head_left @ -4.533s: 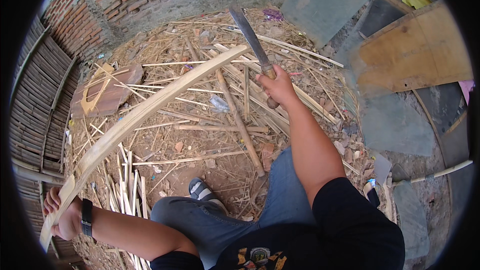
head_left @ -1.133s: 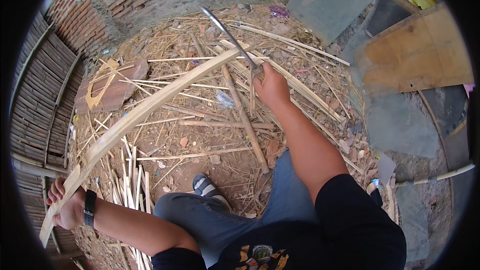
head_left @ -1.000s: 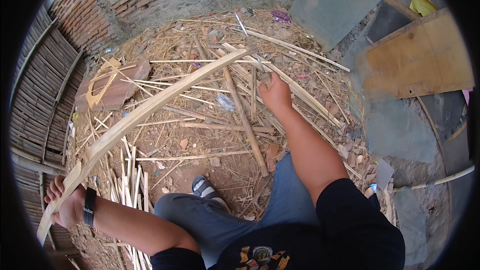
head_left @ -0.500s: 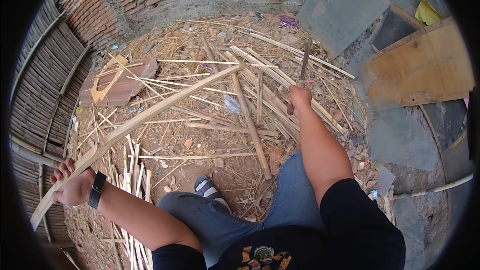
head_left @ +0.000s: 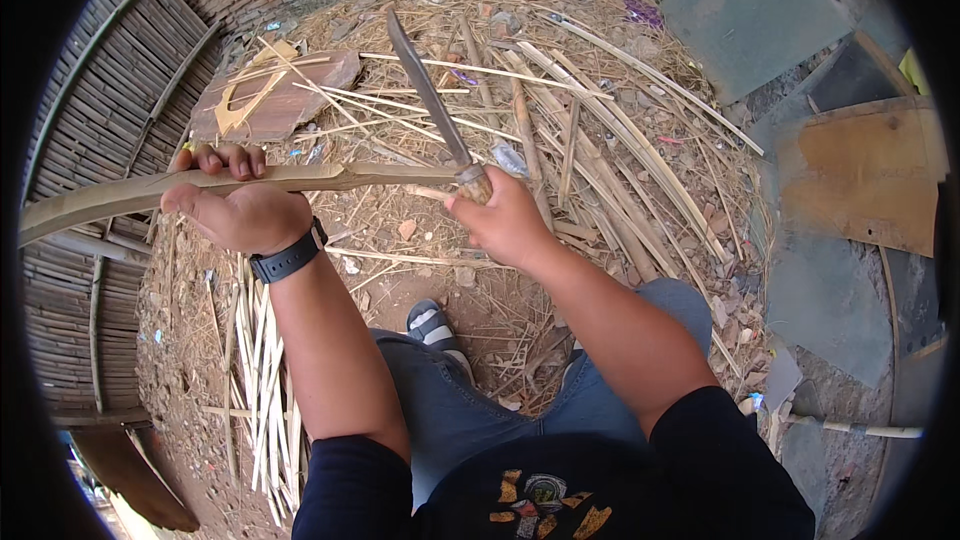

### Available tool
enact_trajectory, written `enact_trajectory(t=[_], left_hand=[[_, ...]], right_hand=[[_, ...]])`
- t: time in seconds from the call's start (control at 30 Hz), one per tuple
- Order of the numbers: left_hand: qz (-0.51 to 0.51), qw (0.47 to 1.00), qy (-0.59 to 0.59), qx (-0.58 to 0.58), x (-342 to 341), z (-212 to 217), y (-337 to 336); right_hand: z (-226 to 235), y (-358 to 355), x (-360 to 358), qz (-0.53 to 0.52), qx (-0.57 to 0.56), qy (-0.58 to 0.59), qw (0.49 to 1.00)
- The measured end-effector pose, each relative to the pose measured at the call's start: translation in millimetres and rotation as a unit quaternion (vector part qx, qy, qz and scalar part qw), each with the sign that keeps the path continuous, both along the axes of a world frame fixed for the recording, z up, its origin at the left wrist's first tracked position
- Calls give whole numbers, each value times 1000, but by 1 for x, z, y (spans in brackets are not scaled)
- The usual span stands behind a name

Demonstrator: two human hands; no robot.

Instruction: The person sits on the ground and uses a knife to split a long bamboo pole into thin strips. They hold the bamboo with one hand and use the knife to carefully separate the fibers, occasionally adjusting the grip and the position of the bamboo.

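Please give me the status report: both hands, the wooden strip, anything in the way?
Left hand holding wooden strip. Right hand gripping machete, near strip's right end; contact unclear. Loose sticks below, apart from both hands.

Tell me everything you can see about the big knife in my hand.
The knife has a long, narrow, dark grey blade that looks like metal, and a mottled brown handle that looks like wood. The right hand grips the handle, hiding part of it. The bare blade slants, its tip pointing forward and to the left. In this view the handle meets the right end of the strip; whether they touch is unclear.
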State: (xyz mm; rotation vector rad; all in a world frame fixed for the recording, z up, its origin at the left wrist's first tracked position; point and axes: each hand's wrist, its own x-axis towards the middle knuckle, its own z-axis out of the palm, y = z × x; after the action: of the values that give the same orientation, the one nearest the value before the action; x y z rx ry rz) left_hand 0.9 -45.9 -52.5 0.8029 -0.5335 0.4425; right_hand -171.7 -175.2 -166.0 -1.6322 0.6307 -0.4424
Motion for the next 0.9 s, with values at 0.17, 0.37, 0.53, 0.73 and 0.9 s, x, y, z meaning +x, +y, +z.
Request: enact_trajectory(t=[0.17, 0.37, 0.53, 0.73, 0.9], left_hand=[[-56, 997, 36, 43, 1, -43, -31], [-72, 993, 71, 54, 3, -38, -24], [-118, 990, 7, 74, -9, -18, -20], [-271, 957, -71, 70, -19, 10, 4], [-86, 979, -55, 174, -37, 2, -30]], right_hand=[[-36, 64, 8, -29, -69, 39, 996], [-36, 63, 3, 1, -84, 65, 994], [-15, 69, -5, -13, -88, 29, 996], [1, 82, -25, -14, -81, -56, 995], [-41, 79, -20, -3, -44, 27, 999]])
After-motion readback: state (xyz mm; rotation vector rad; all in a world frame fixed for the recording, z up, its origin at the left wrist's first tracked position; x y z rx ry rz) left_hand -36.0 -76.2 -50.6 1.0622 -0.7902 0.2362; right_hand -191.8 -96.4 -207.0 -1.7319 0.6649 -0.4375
